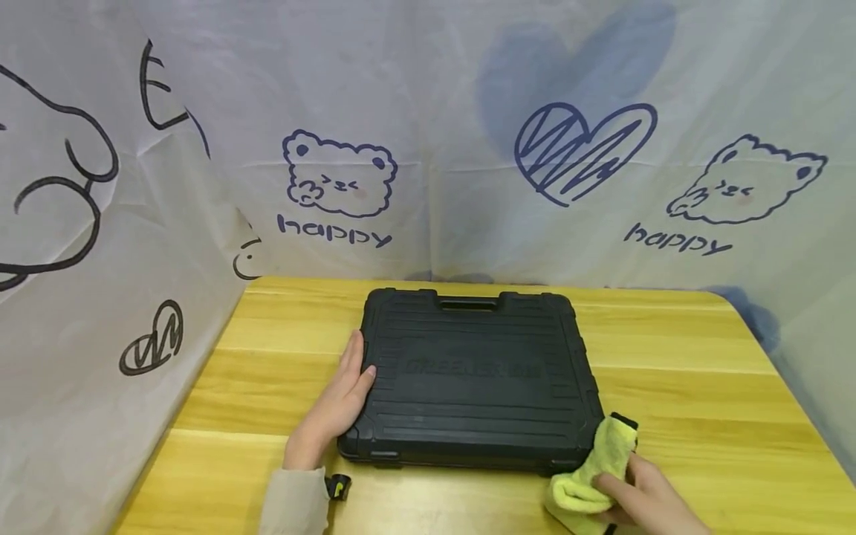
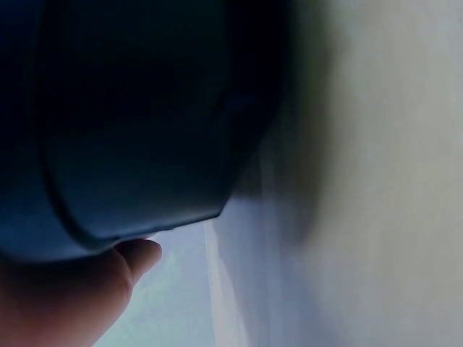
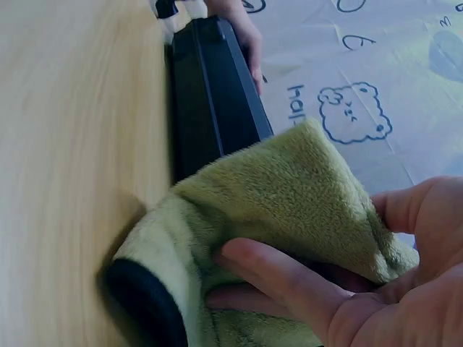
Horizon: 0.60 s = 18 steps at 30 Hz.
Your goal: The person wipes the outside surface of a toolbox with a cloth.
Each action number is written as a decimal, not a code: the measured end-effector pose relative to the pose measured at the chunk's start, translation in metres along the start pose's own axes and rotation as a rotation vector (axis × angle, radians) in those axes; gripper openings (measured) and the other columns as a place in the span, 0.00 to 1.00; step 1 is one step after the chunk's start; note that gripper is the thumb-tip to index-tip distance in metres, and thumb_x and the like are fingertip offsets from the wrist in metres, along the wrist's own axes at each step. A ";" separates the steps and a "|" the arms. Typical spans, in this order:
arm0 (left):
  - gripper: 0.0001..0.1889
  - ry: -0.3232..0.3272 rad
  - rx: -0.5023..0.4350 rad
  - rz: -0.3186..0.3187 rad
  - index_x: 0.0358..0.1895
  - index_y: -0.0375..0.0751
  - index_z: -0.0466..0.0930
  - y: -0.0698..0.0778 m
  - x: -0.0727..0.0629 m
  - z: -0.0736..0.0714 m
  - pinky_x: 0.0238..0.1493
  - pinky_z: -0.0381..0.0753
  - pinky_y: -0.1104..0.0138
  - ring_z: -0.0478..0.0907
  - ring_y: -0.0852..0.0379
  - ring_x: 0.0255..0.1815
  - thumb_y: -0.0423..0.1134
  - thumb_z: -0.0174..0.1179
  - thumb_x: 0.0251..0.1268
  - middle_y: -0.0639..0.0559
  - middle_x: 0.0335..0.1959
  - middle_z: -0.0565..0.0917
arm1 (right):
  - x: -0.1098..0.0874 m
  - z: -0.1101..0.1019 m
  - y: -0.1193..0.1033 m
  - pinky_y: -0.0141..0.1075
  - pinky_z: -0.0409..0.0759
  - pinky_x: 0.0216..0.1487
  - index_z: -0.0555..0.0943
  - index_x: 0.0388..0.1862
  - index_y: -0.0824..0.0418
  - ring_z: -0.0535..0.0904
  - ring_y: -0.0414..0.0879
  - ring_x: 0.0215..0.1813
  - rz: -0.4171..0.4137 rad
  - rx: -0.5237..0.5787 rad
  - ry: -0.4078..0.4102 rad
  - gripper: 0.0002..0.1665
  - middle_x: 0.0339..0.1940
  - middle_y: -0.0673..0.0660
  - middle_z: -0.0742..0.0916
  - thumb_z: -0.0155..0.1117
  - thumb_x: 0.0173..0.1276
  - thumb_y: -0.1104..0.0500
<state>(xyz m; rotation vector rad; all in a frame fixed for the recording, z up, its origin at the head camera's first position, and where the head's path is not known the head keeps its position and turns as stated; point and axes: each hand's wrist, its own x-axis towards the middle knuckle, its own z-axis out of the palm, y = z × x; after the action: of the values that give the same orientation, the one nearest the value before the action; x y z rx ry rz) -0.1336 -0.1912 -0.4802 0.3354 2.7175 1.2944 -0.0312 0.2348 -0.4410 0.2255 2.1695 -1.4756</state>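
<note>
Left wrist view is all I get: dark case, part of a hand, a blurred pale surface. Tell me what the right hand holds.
Observer: The right hand grips a yellow-green cloth at the near right corner of the case.
Operator: Now tell me where the case's handle sits.
Observer: The handle is in the middle of the far edge, away from the person.

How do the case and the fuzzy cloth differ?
The case is black with ridges; the cloth is yellow-green and fuzzy. The case is much larger than the cloth. The case is rigid and boxy, whereas the cloth is soft and folded. Both show black: the cloth has black trim.
</note>
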 end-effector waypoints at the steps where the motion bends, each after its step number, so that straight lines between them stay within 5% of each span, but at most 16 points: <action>1: 0.36 -0.003 0.001 0.000 0.79 0.40 0.25 0.000 0.000 0.000 0.76 0.41 0.47 0.29 0.46 0.81 0.49 0.35 0.83 0.47 0.81 0.28 | 0.000 0.002 0.000 0.42 0.86 0.41 0.62 0.60 0.86 0.83 0.50 0.43 0.000 0.023 -0.001 0.28 0.41 0.57 0.85 0.52 0.73 0.63; 14: 0.36 -0.002 0.001 -0.001 0.79 0.40 0.25 0.000 -0.002 -0.003 0.76 0.40 0.46 0.28 0.47 0.80 0.49 0.35 0.83 0.48 0.81 0.27 | -0.001 0.028 -0.005 0.40 0.85 0.43 0.62 0.57 0.84 0.84 0.48 0.44 -0.039 0.164 -0.041 0.25 0.42 0.59 0.83 0.54 0.73 0.63; 18: 0.36 0.001 0.002 0.005 0.79 0.41 0.24 0.001 -0.001 -0.003 0.76 0.40 0.46 0.28 0.46 0.80 0.49 0.35 0.83 0.46 0.81 0.28 | 0.000 0.038 -0.003 0.43 0.84 0.48 0.56 0.61 0.88 0.83 0.52 0.50 -0.024 0.297 -0.088 0.32 0.48 0.65 0.84 0.55 0.74 0.63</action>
<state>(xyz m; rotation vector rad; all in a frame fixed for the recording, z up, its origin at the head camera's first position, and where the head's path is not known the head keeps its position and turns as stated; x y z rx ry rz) -0.1327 -0.1932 -0.4780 0.3422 2.7210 1.2938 -0.0202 0.1992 -0.4496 0.2319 1.8849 -1.7845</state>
